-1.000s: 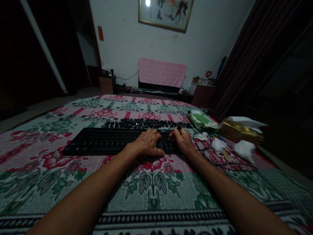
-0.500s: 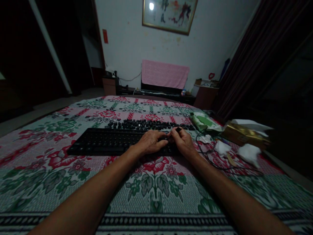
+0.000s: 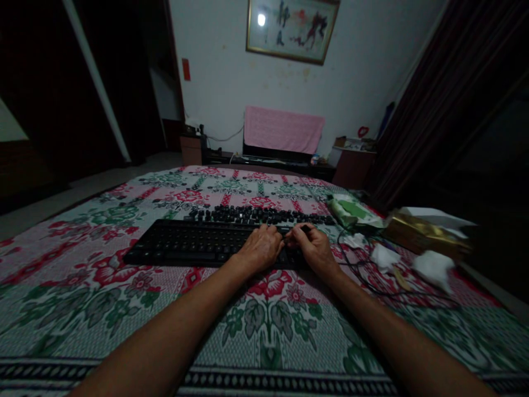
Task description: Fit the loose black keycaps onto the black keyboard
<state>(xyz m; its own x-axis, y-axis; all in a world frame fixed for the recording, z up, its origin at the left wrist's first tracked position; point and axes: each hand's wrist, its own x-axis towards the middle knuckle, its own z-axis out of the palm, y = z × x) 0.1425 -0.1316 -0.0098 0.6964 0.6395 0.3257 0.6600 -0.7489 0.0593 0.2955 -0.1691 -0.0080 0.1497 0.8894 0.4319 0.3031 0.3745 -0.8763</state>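
A black keyboard (image 3: 185,242) lies on the flowered cloth, its left part uncovered, with rows of small pale marks showing on it. My left hand (image 3: 263,248) rests over its right half, fingers bent down onto it and not wrapped round anything I can see. Beside it, my right hand (image 3: 314,249) is closed in a pinch on a small dark-handled tool (image 3: 305,228), whose tip is hidden between the hands. Just behind the keyboard runs a long strip of loose black keycaps (image 3: 256,214).
To the right lie a green-and-white packet (image 3: 351,209), a gold tissue box (image 3: 425,231), crumpled white tissues (image 3: 433,267) and a looped black cable (image 3: 372,286). Farther back, a pink towel (image 3: 283,129) hangs over a dark screen by the wall.
My left hand has turned its fingers down onto the keyboard, and its thumb no longer points out to the right. My right hand still pinches the tool. The whole view has shifted slightly.
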